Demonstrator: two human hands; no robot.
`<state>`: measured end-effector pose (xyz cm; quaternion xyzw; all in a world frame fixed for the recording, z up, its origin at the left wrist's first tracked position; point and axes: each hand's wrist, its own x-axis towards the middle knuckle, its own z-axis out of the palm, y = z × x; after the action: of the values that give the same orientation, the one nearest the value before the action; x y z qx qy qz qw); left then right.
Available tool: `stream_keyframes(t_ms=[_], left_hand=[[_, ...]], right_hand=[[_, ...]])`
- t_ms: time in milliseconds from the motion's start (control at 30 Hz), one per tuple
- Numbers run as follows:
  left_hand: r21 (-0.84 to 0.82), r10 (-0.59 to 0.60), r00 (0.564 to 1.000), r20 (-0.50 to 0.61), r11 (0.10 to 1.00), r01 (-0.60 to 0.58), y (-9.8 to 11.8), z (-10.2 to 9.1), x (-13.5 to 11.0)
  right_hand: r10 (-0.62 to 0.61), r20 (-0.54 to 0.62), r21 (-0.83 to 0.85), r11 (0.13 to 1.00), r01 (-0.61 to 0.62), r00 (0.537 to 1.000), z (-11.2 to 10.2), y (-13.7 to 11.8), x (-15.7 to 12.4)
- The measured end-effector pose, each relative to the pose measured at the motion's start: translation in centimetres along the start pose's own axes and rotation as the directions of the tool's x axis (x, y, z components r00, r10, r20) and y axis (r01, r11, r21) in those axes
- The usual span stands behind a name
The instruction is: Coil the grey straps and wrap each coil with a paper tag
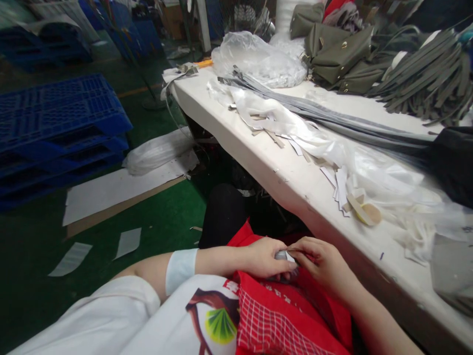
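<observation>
Over my lap, my left hand (266, 259) is closed around a small grey and white piece (281, 255), mostly hidden by the fingers. My right hand (320, 260) meets it from the other side, thumb and fingers pinched together at the piece's edge. What lies between those right fingertips is too small to make out. Beneath both hands spreads a red apron (281, 315) with white print.
A white-covered table (266, 162) runs along my right, its edge close to my right arm. On it lie long grey straps (314, 111), clear plastic (258, 56), paper strips (340, 185) and olive bags (338, 54). Blue pallets (62, 118) stand left; cardboard (118, 190) lies on the green floor.
</observation>
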<state>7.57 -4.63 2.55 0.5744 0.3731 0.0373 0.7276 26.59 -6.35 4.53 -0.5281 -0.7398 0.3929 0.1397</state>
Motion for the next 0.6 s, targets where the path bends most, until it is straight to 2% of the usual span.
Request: stream_keyframes(t_ms=[67,133,233,400,533,600], left_hand=[[-0.017,-0.017,1.000,-0.003,1.000,0.017,0.2,0.3,-0.2],[0.045,-0.010,0.999,-0.033,0.999,0.012,0.5,0.6,-0.3],[0.105,0.016,0.998,-0.056,0.994,-0.010,0.8,0.9,-0.4],[0.007,-0.026,0.998,-0.050,1.000,0.026,1.0,1.1,-0.5],[0.106,0.044,0.996,-0.072,0.994,-0.036,0.9,1.4,-0.6],[0.093,0.051,0.994,-0.092,0.995,-0.043,0.7,1.4,-0.5]], right_hand=[[0.056,0.092,0.079,0.995,-0.064,0.994,-0.8,-0.1,0.0],[0.099,0.135,0.092,0.989,-0.112,0.986,-1.4,-0.2,0.0],[0.122,0.153,0.061,0.989,-0.132,0.981,-1.7,-0.4,0.0],[0.140,0.193,0.080,0.984,-0.158,0.971,-2.0,-0.5,0.2],[0.156,0.240,0.142,0.971,-0.194,0.958,-2.3,-0.5,0.3],[0.140,0.215,0.095,0.982,-0.164,0.966,-2.1,-0.5,0.1]])
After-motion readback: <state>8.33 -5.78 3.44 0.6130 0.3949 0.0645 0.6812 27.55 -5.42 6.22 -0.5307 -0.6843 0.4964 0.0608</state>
